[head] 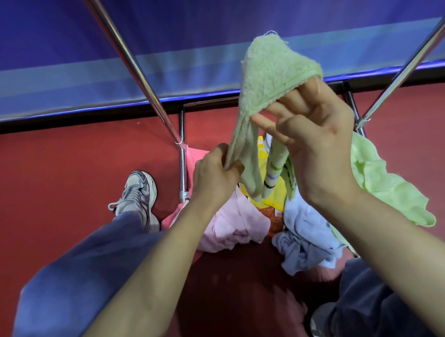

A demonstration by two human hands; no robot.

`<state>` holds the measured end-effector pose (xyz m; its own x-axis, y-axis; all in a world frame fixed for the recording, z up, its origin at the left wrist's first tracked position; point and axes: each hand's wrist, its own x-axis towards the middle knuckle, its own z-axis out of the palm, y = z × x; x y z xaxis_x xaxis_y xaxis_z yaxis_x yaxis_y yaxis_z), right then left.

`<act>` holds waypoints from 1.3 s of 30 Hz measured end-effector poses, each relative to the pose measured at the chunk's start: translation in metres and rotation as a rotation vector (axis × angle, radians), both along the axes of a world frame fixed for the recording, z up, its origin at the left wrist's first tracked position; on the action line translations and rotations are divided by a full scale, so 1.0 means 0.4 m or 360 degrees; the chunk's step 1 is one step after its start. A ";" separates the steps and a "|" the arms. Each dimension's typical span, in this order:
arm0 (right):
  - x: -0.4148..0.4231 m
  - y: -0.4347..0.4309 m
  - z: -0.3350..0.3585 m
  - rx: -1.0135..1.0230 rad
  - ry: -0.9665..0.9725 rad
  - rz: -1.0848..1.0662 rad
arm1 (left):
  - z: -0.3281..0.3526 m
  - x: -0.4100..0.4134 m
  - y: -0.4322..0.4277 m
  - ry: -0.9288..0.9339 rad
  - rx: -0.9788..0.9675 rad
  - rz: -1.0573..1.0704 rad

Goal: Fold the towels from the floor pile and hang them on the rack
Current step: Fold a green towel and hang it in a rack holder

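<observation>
The towel pile (pixel 238 227), pink, pale blue and green, lies on the red floor (pixel 50 164) between the knees. Above it, the left hand (pixel 216 174) has its grip clamped on the hanging tail of a light green towel (pixel 274 72). The right hand (pixel 314 142), its grip closed on the same towel, holds the top up between the rack (pixel 133 65) poles.

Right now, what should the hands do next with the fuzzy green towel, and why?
Probably pull the hands apart to spread the fuzzy pale green terry towel flat. It hangs bunched and twisted: the right hand holds its top up high, and the left hand pinches a dangling part lower down. It likely needs opening out before any fold.
</observation>
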<state>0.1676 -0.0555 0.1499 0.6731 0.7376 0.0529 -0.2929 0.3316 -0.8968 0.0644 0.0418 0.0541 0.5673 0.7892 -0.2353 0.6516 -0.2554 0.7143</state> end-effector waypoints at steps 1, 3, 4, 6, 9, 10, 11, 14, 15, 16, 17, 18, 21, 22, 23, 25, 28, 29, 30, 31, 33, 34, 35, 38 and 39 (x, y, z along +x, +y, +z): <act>0.003 -0.001 -0.005 -0.0060 -0.0053 -0.0067 | 0.003 0.000 -0.002 0.0031 -0.0051 0.0019; 0.011 -0.002 -0.020 -0.0184 -0.0167 -0.0232 | 0.008 -0.003 0.000 0.0078 -0.0110 0.0048; 0.018 -0.001 -0.025 -0.0229 -0.0232 -0.0314 | 0.012 -0.004 0.005 0.0068 -0.0162 0.0071; 0.036 -0.003 -0.034 -0.0298 -0.0353 -0.0434 | 0.028 -0.004 0.012 -0.0025 -0.0348 0.0100; 0.062 -0.010 -0.044 -0.0486 -0.0695 -0.0513 | 0.060 -0.003 0.020 -0.0154 -0.0606 0.0160; 0.069 -0.013 -0.048 -0.0604 -0.0901 -0.0520 | 0.068 -0.005 0.023 -0.0211 -0.0699 0.0176; 0.077 -0.016 -0.054 -0.0736 -0.1130 -0.0508 | 0.080 -0.007 0.026 -0.0264 -0.0783 0.0187; 0.077 -0.026 -0.061 -0.0934 -0.1505 -0.0339 | 0.110 -0.017 0.044 -0.0405 -0.0958 0.0195; 0.075 -0.027 -0.063 -0.0916 -0.1535 -0.0271 | 0.118 -0.018 0.048 -0.0458 -0.0983 0.0197; 0.072 -0.028 -0.064 -0.0885 -0.1581 -0.0198 | 0.124 -0.019 0.051 -0.0491 -0.0999 0.0216; 0.071 -0.028 -0.069 -0.0852 -0.1655 -0.0108 | 0.130 -0.019 0.051 -0.0515 -0.1006 0.0237; 0.071 -0.028 -0.072 -0.0814 -0.1742 0.0000 | 0.133 -0.018 0.051 -0.0534 -0.1008 0.0261; 0.066 -0.025 -0.082 -0.0739 -0.1931 0.0266 | 0.138 -0.015 0.049 -0.0586 -0.0989 0.0371; 0.060 -0.027 -0.084 -0.0743 -0.1937 0.0302 | 0.139 -0.015 0.050 -0.0604 -0.0994 0.0424; 0.052 -0.028 -0.088 -0.0763 -0.1940 0.0325 | 0.140 -0.015 0.051 -0.0631 -0.1022 0.0471; 0.035 -0.028 -0.099 -0.0867 -0.1960 0.0324 | 0.150 -0.014 0.047 -0.0678 -0.1155 0.0559; 0.025 -0.020 -0.114 -0.1042 -0.1950 0.0200 | 0.170 -0.013 0.034 -0.0756 -0.1391 0.0554; 0.026 -0.016 -0.115 -0.1079 -0.1898 0.0136 | 0.175 -0.014 0.032 -0.0741 -0.1449 0.0486; 0.027 -0.013 -0.112 -0.1110 -0.1818 0.0072 | 0.181 -0.017 0.031 -0.0716 -0.1465 0.0367; 0.030 -0.011 -0.109 -0.1140 -0.1723 0.0017 | 0.184 -0.022 0.031 -0.0711 -0.1440 0.0217; 0.036 -0.010 -0.100 -0.1171 -0.1550 -0.0074 | 0.187 -0.029 0.027 -0.0788 -0.1371 -0.0095; 0.037 -0.010 -0.094 -0.1176 -0.1463 -0.0106 | 0.183 -0.032 0.024 -0.0837 -0.1329 -0.0220; 0.038 -0.009 -0.091 -0.1177 -0.1370 -0.0124 | 0.178 -0.033 0.021 -0.0857 -0.1234 -0.0330; 0.039 -0.010 -0.081 -0.1153 -0.1107 -0.0139 | 0.162 -0.036 0.021 -0.0698 -0.0790 -0.0499; 0.040 -0.010 -0.077 -0.1130 -0.1039 -0.0139 | 0.158 -0.039 0.024 -0.0625 -0.0694 -0.0502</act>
